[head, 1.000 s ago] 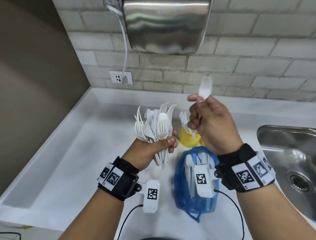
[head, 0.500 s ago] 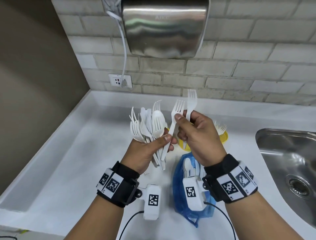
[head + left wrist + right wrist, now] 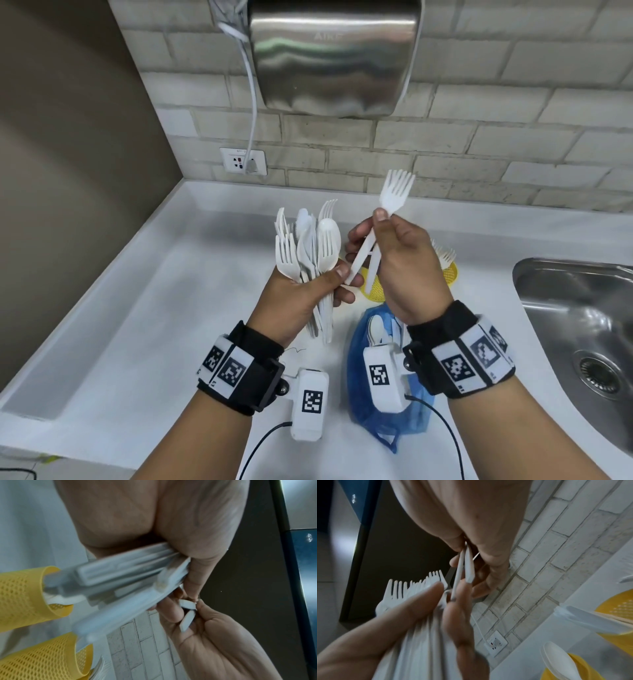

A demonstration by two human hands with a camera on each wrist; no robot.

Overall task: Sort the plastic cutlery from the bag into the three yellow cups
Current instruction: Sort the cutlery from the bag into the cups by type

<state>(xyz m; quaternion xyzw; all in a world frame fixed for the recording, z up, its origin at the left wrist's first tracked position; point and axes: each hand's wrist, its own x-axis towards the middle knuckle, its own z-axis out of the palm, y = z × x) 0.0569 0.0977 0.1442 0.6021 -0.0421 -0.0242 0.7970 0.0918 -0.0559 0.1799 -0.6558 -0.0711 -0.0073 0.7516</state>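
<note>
Over the white table, the left hand gripped the mixed cutlery bundle while the right hand pinched two forks, probably bound next for the far-right fork cup.

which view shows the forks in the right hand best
Head view: the two white plastic forks pinched in the right hand show from tines to handle ends. The right wrist view shows only their handles; the left wrist view only the handle tips.
</note>
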